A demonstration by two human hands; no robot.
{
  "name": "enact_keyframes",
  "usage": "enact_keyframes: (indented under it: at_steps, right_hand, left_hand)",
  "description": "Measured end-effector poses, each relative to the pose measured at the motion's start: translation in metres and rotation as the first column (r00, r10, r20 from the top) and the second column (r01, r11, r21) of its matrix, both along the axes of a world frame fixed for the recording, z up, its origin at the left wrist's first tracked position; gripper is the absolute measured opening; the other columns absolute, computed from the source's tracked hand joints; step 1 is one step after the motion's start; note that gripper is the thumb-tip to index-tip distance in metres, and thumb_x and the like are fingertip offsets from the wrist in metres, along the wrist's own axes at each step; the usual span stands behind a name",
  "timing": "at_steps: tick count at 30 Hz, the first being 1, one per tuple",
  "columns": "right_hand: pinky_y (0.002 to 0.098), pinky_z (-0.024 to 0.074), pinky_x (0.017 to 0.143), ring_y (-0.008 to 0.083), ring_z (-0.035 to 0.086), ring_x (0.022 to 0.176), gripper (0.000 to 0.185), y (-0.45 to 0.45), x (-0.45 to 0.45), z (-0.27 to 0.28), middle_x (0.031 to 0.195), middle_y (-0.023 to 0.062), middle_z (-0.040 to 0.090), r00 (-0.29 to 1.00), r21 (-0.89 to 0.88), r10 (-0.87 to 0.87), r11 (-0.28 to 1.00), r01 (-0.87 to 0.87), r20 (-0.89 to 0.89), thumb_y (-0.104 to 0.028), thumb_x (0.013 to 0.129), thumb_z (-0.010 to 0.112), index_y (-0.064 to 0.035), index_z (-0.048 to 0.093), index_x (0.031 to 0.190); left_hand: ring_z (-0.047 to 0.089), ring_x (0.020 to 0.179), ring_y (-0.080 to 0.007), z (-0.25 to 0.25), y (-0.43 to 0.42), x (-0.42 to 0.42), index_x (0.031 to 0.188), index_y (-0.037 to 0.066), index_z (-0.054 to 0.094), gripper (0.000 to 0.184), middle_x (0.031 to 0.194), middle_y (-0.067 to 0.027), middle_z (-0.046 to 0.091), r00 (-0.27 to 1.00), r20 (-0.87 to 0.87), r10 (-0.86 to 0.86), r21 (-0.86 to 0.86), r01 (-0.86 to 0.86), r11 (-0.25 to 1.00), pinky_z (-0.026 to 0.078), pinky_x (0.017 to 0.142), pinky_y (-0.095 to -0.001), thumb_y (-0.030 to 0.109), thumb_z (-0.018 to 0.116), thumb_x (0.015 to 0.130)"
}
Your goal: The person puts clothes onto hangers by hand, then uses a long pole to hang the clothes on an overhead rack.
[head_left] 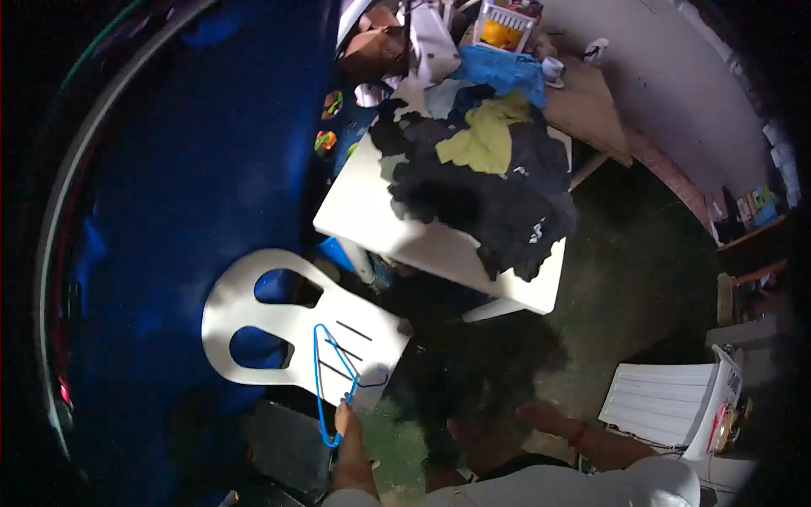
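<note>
My left hand (345,419) is closed around one side of a blue clothes hanger (318,380), held over a white plastic chair (228,329). The hanger's hook points right, above the edge of the chair. My right hand (541,416) hangs in shadow at the lower right, its fingers loosely stretched with nothing visible in them. Beyond the chair, a pile of dark clothes (456,186) covers much of a white table (355,198). A yellow-green garment (486,139) lies on top of the pile.
A blue curtain or sheet (194,186) spans the left. Behind the table stand a white basket (505,32) and a cup (552,69) on a wooden surface. A white slatted plastic piece (659,401) sits at the right, below shelves by the wall (659,68).
</note>
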State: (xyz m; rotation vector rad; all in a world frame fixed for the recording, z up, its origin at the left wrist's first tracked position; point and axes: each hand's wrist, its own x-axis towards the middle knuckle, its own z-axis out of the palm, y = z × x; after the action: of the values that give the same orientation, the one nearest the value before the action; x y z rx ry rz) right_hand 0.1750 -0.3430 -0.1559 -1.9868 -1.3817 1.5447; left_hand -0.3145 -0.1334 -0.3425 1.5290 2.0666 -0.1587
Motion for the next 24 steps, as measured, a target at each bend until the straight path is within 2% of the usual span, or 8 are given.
enact_keyframes:
  at_steps: [2,4,8,11,13,15,17,24]
  right_hand:
    - [0.0361,0.0512,0.083,0.0232,0.064,0.095,0.037,0.021,-0.024,-0.021,0.106,0.0126,0.067,0.977,0.216,0.211,0.953,-0.215,0.042,-0.033,0.094,0.059,-0.005,0.06,0.118]
    - [0.036,0.0475,0.093,0.0231,0.06,0.108,0.046,0.061,-0.066,-0.005,0.118,0.014,0.063,0.979,0.065,0.182,0.982,-0.177,-0.09,-0.029,0.091,0.065,-0.0055,0.053,0.128]
    - [0.0314,0.049,0.088,0.0211,0.058,0.106,0.068,0.155,-0.112,0.154,0.124,0.0106,0.058,0.818,0.222,-0.215,0.898,0.38,-0.534,-0.027,0.091,0.066,-0.0053,0.031,0.146]
    - [0.0238,0.0478,0.081,0.0121,0.059,0.096,0.054,0.189,-0.078,0.192,0.116,0.0056,0.06,0.615,0.141,-0.384,0.761,0.633,-0.689,-0.027,0.097,0.057,-0.005,0.038,0.142]
    - [0.0222,0.0445,0.071,0.0078,0.052,0.081,0.042,0.185,-0.041,0.215,0.099,-0.0002,0.058,0.603,0.311,-0.5,0.549,0.776,-0.622,-0.023,0.1,0.05,-0.0053,0.046,0.138]
    - [0.0207,0.0395,0.063,0.0055,0.046,0.073,0.035,0.177,0.001,0.236,0.09,-0.003,0.055,0.451,0.3,-0.667,0.337,0.892,-0.593,-0.02,0.101,0.045,-0.005,0.054,0.131]
    - [0.0198,0.0367,0.06,0.0041,0.044,0.071,0.033,0.159,0.032,0.263,0.087,-0.0044,0.054,0.472,0.533,-0.686,0.144,0.834,-0.554,-0.016,0.099,0.049,-0.0042,0.055,0.129]
    - [0.0173,0.0316,0.056,0.0015,0.039,0.064,0.039,0.155,0.057,0.299,0.081,-0.0066,0.049,0.219,0.452,-0.811,-0.062,0.89,-0.542,-0.008,0.093,0.057,-0.0045,0.051,0.132]
  left_hand:
    - [0.061,0.095,-0.0336,0.004,-0.002,0.029,0.113,0.009,0.061,0.025,0.11,-0.0138,0.063,0.908,0.411,0.081,0.135,-0.149,0.98,0.047,0.083,-0.046,0.023,0.048,0.096]
    - [0.061,0.098,-0.0302,0.033,-0.035,0.084,0.11,0.003,0.06,0.027,0.104,-0.0156,0.064,0.499,0.865,0.051,0.186,-0.413,0.891,0.047,0.086,-0.0432,0.023,0.047,0.098]
    - [0.057,0.107,-0.0305,0.23,-0.05,0.201,0.116,0.004,0.059,0.027,0.111,-0.0158,0.061,0.189,0.978,0.082,-0.06,-0.118,0.991,0.044,0.093,-0.0416,0.018,0.053,0.094]
    - [0.054,0.114,-0.0307,0.343,-0.024,0.27,0.12,0.004,0.058,0.031,0.116,-0.0159,0.06,0.135,0.988,-0.069,0.039,0.212,0.976,0.043,0.098,-0.0403,0.014,0.057,0.091]
    - [0.052,0.118,-0.0309,0.375,0.007,0.304,0.123,0.005,0.057,0.035,0.119,-0.0159,0.059,0.127,0.94,-0.315,0.237,0.418,0.877,0.041,0.102,-0.0395,0.012,0.06,0.089]
    - [0.055,0.113,-0.0323,0.354,0.058,0.324,0.116,0.003,0.059,0.031,0.115,-0.0172,0.059,0.033,0.647,-0.761,0.587,0.615,0.526,0.044,0.097,-0.0392,0.01,0.062,0.087]
    - [0.058,0.103,-0.0354,0.348,0.108,0.354,0.111,0.006,0.063,0.031,0.107,-0.015,0.062,0.071,0.53,-0.845,0.663,0.587,0.465,0.048,0.087,-0.0428,0.009,0.068,0.08]
    - [0.049,0.118,-0.0347,0.347,0.245,0.491,0.122,0.01,0.058,0.047,0.129,-0.0134,0.051,0.328,-0.255,-0.91,0.833,0.553,-0.034,0.042,0.093,-0.0562,0.02,0.071,0.078]
